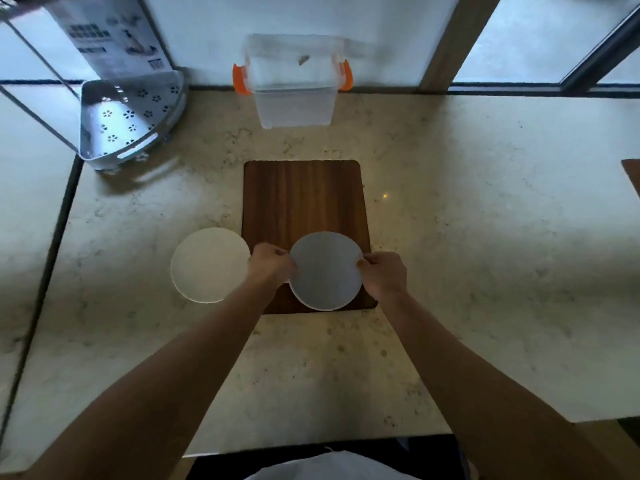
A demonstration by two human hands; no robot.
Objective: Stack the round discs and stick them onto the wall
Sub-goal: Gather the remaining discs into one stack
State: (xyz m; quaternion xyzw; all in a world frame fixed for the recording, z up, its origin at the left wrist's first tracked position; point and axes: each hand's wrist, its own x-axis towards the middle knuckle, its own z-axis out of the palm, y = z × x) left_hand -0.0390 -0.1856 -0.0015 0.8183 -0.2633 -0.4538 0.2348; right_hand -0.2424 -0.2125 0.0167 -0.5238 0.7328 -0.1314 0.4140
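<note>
A greyish-white round disc (325, 271) is held over the near end of a dark wooden board (303, 199). My left hand (272, 265) pinches its left edge and my right hand (384, 273) pinches its right edge. A second, cream-white round disc (207, 265) lies flat on the marble counter just left of the board, beside my left hand. The white wall (311, 19) rises at the back of the counter.
A clear plastic box with orange latches (294, 84) stands against the wall behind the board. A grey perforated corner shelf (128, 116) with a printed card sits at the back left. Window frames flank the wall. The counter's front edge is near my body.
</note>
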